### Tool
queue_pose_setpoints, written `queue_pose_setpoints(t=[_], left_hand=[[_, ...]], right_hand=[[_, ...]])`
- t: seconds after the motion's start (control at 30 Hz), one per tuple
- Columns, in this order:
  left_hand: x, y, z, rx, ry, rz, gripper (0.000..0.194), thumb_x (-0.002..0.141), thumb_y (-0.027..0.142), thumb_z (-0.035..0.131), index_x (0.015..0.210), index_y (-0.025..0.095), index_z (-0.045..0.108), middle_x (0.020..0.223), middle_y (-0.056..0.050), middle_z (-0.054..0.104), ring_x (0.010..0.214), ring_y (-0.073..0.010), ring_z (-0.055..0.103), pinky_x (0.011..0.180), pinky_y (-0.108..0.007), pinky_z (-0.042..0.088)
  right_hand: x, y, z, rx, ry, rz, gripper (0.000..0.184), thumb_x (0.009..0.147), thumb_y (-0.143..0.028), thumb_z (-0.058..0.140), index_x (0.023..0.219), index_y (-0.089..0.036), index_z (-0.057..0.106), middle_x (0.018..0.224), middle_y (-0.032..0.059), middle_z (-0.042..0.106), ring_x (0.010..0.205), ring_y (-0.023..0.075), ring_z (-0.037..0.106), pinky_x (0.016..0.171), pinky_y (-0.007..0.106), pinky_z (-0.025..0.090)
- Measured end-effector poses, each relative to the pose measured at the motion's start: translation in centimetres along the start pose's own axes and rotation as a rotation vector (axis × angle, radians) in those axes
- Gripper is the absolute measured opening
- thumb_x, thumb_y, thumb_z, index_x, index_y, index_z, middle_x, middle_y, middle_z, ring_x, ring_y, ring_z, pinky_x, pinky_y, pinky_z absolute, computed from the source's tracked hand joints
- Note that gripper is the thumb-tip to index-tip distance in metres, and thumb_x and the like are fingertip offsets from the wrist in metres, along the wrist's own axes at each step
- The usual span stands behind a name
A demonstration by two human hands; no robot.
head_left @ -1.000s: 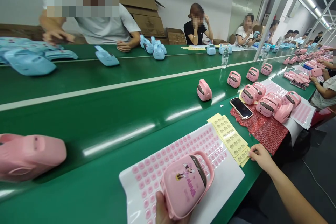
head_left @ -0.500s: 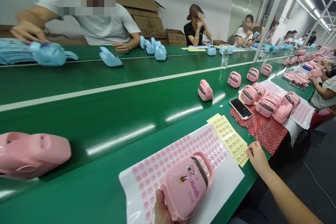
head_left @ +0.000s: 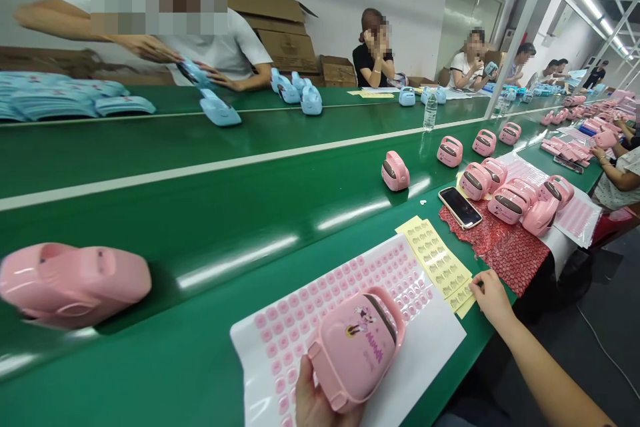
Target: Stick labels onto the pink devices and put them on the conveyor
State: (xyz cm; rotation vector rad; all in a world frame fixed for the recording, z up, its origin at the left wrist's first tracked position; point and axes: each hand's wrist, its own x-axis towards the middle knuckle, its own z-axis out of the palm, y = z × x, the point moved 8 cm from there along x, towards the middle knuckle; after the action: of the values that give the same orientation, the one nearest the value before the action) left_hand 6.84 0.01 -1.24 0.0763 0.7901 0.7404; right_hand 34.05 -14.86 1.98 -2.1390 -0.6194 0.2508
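My left hand point(head_left: 320, 400) grips a pink plastic case with a carry handle point(head_left: 353, 347) by its lower end, the printed cartoon side facing up. The case is held over a white sheet of round pink stickers point(head_left: 295, 307), hiding part of it. At the sheet's right side lie yellow label sheets point(head_left: 433, 260), overlapping one another. My right hand point(head_left: 493, 297) has thumb and forefinger pinched on the lower right edge of the yellow label sheets. Whether a single label is between those fingertips is too small to tell.
Another pink case point(head_left: 75, 283) lies on the green belt at left, and one point(head_left: 395, 171) stands farther on. Several pink cases point(head_left: 510, 203) and a phone point(head_left: 460, 207) rest on red bubble wrap point(head_left: 517, 257). Across the belt, a co-worker handles blue cases point(head_left: 220, 109).
The pink cases on the belt have shifted slightly right. Across from me, the co-worker's hands have come together around a blue case. My left hand has tilted its case slightly; my right hand stays put.
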Motion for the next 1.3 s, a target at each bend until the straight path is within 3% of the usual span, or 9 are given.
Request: queue_pose_setpoints(t=[0.13,0.27,0.4,0.57,0.73,1.0,1.2,1.3], left_hand=[[-1.0,0.1,0.6,-0.040,0.123,0.002,0.040,0.084,0.044,0.035,0.114,0.033,0.058,0.074,0.000,0.074,0.084,-0.0246,0.067,0.087,-0.044,0.046],[-2.1,0.5,2.0,-0.086,0.146,0.048,0.040,0.088,0.033,0.028,0.117,0.033,0.056,0.067,0.000,0.073,0.081,-0.0230,0.068,0.086,-0.043,0.046],[-2.8,0.7,2.1,-0.096,0.186,0.061,0.039,0.089,0.033,0.028,0.115,0.034,0.058,0.065,0.001,0.073,0.074,-0.0213,0.069,0.084,-0.041,0.048],[-2.9,0.7,1.6,-0.092,0.208,0.052,0.039,0.088,0.035,0.030,0.115,0.031,0.058,0.064,0.000,0.073,0.066,-0.0212,0.068,0.081,-0.040,0.049],[-2.6,0.8,1.2,-0.066,0.203,0.049,0.040,0.088,0.034,0.030,0.117,0.026,0.057,0.063,0.000,0.072,0.054,-0.0201,0.066,0.078,-0.041,0.050],[-2.9,1.0,1.0,-0.058,0.235,0.034,0.041,0.087,0.037,0.031,0.117,0.025,0.057,0.061,0.000,0.072,0.056,-0.0208,0.067,0.078,-0.039,0.051],[-3.0,1.0,0.8,-0.066,0.242,0.023,0.039,0.087,0.035,0.032,0.113,0.025,0.059,0.061,0.000,0.072,0.058,-0.0209,0.067,0.078,-0.039,0.051],[-3.2,1.0,0.8,-0.079,0.249,0.016,0.037,0.087,0.035,0.032,0.111,0.027,0.061,0.061,0.001,0.072,0.060,-0.0207,0.068,0.078,-0.039,0.051]], right_hand=[[-0.2,0.4,0.1,0.003,-0.021,0.045,0.008,0.067,-0.021,0.054,0.059,-0.020,0.053,0.073,0.0014,0.045,0.049,0.0123,0.049,0.045,0.032,0.052],[-0.1,1.2,0.4,-0.007,-0.078,0.141,0.004,0.064,-0.017,0.057,0.060,-0.019,0.056,0.072,-0.0003,0.043,0.049,0.0104,0.049,0.038,0.026,0.049],[0.4,1.0,0.5,-0.046,-0.088,0.143,0.008,0.061,-0.016,0.058,0.056,-0.019,0.054,0.067,-0.0023,0.041,0.044,0.0092,0.045,0.037,0.026,0.046],[0.1,-0.3,0.5,-0.092,-0.063,0.045,0.014,0.062,-0.011,0.056,0.054,-0.020,0.049,0.068,-0.0027,0.041,0.049,0.0107,0.047,0.059,0.033,0.051],[-1.1,-1.6,0.9,-0.105,-0.048,-0.134,0.017,0.066,-0.010,0.049,0.056,-0.022,0.043,0.072,0.0000,0.043,0.056,0.0136,0.052,0.059,0.031,0.050],[-0.2,0.6,1.5,-0.101,-0.185,0.102,0.010,0.071,-0.017,0.050,0.062,-0.021,0.049,0.078,0.0025,0.048,0.064,0.0142,0.057,0.059,0.027,0.051],[0.8,0.3,1.8,-0.204,-0.230,0.134,0.012,0.067,-0.017,0.057,0.058,-0.020,0.050,0.071,0.0011,0.054,0.067,0.0150,0.057,0.064,0.026,0.046],[1.2,0.3,1.9,-0.233,-0.299,0.164,0.015,0.068,-0.017,0.059,0.056,-0.019,0.049,0.061,-0.0016,0.055,0.060,0.0134,0.057,0.057,0.023,0.043]])
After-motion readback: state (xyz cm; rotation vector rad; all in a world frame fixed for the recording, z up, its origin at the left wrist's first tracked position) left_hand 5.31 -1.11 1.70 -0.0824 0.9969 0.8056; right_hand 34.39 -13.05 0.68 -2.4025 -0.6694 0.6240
